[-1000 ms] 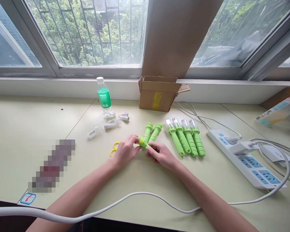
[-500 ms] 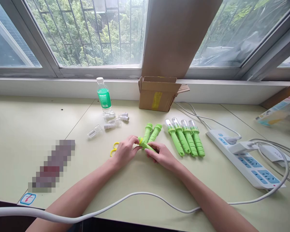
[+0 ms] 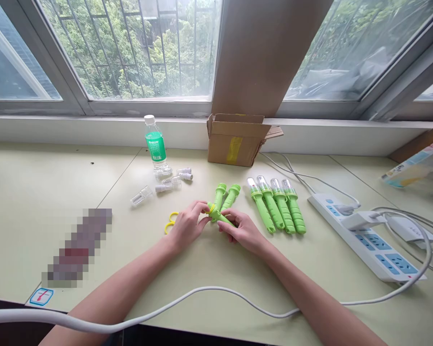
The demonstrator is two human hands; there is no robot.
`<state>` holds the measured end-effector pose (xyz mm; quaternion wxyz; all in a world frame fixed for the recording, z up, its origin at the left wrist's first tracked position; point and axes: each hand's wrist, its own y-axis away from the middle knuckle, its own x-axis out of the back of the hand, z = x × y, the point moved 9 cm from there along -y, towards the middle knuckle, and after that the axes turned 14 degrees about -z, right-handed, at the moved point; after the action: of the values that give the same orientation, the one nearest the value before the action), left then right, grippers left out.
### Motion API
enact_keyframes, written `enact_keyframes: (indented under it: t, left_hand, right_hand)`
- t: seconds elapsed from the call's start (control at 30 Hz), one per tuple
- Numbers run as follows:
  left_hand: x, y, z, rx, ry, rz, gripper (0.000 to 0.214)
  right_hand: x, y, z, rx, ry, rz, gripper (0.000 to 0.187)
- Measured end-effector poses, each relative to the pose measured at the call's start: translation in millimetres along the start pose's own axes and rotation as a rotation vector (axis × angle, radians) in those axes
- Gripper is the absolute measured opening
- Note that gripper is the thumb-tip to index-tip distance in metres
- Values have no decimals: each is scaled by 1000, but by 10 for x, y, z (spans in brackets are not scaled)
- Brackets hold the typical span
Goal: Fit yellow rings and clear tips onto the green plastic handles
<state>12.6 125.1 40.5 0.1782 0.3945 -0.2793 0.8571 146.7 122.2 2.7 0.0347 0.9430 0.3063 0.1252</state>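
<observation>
My right hand [image 3: 242, 231] is wrapped round a green plastic handle [image 3: 218, 216] that points up and to the left. My left hand [image 3: 188, 225] pinches the yellow ring at that handle's tip. Just behind my fingers lie two more bare green handles [image 3: 226, 196] side by side. To their right lies a row of several finished green handles with clear caps [image 3: 277, 204]. A yellow ring piece [image 3: 170, 221] peeks out from under my left hand. Several loose clear caps [image 3: 166, 184] lie further back on the left.
A green-labelled water bottle [image 3: 155, 143] and an open cardboard box [image 3: 235, 138] stand by the window sill. A white power strip [image 3: 365, 237] with plugged cables lies at the right. A white cable [image 3: 202, 293] runs across the table's near edge. A blue-and-red sticker [image 3: 42, 295] marks the near left.
Both hands have stayed in place on the handle; it has tipped slightly upward and my left fingers have shifted a little at its tip.
</observation>
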Motion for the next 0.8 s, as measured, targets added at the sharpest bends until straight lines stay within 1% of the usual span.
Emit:
enact_keyframes:
  t: [0.2, 0.53, 0.8]
  left_hand:
    - [27, 7, 32, -30, -9, 15, 7]
    - [53, 9, 44, -15, -22, 32, 10]
    - [48, 14, 22, -16, -17, 45, 10]
  right_hand:
    - [16, 2, -9, 30, 7, 12, 35]
    - [46, 6, -52, 78, 66, 34, 34]
    - [43, -2, -32, 77, 65, 27, 37]
